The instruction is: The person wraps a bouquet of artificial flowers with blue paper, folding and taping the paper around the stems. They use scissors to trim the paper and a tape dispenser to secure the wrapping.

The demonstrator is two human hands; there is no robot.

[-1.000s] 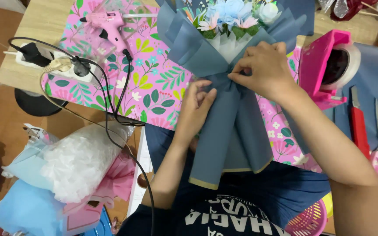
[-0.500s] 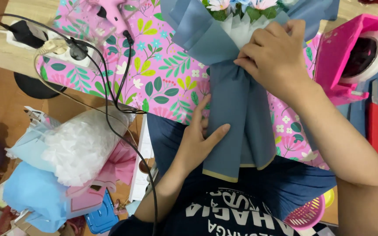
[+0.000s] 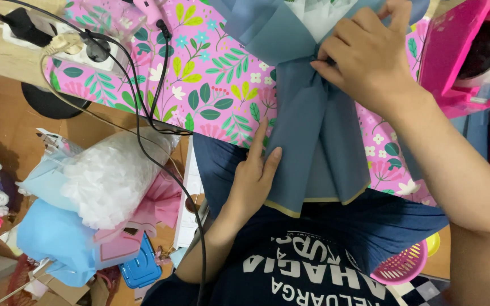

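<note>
Hands: right hand [image 3: 370, 56] pinches the blue-grey bouquet wrap [image 3: 313, 130]; left hand [image 3: 254, 178] lies flat, fingers spread.

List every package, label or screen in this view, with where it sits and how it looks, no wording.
No screens.
Clear plastic bag: left of the table on the floor pile, bulging, stuffed with white filling.
Light blue wrapped bundle: below that bag, soft and rounded.
Blue plastic case: beside the bundle, flat, rectangular.
Shirt print: bottom centre, white lettering on dark blue.

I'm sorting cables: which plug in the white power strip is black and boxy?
The black adapter at the power strip's left end; the others are a cream plug and a round black plug.
</note>
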